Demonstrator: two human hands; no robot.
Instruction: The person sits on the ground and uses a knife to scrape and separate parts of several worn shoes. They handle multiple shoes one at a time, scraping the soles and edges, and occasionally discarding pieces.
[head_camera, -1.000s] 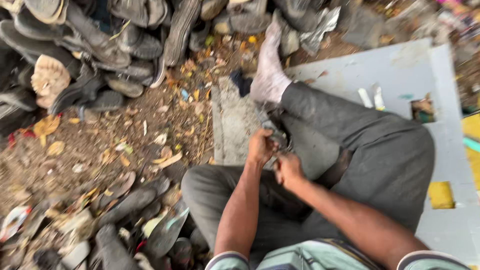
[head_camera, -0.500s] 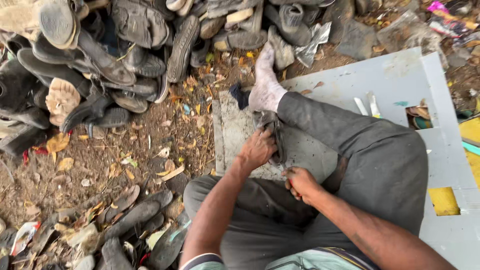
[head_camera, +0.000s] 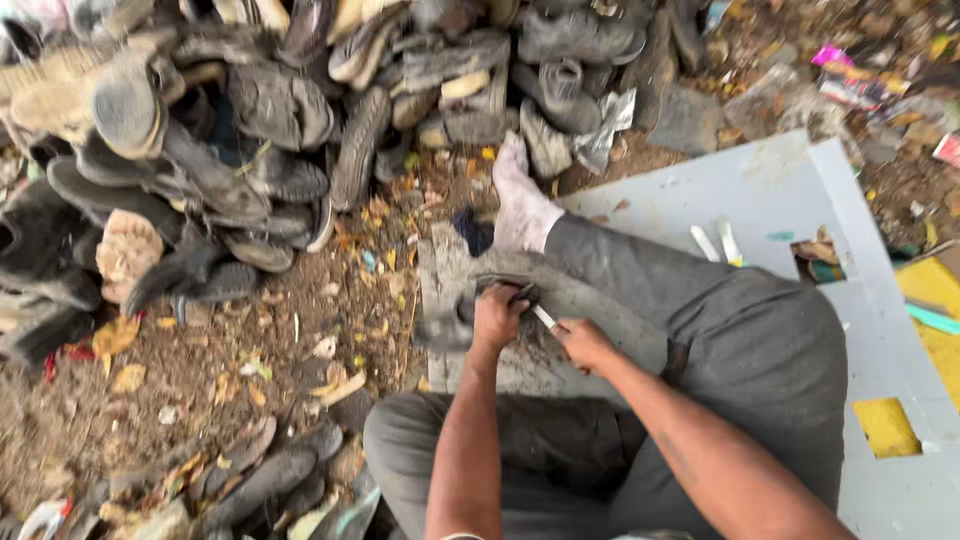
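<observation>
The left hand (head_camera: 497, 318) grips a dark worn shoe piece (head_camera: 478, 300) flat on the grey stone slab (head_camera: 450, 270) before the knee. The right hand (head_camera: 583, 343) closes around a pale-bladed knife (head_camera: 545, 318) touching it. Cutting appears under way; a large heap of old dark shoes (head_camera: 280, 110) remains beyond.

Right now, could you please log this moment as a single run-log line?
left hand: pressing dark shoe piece on stone slab | right hand: gripping knife | blade at piece | shoe pile beyond
</observation>
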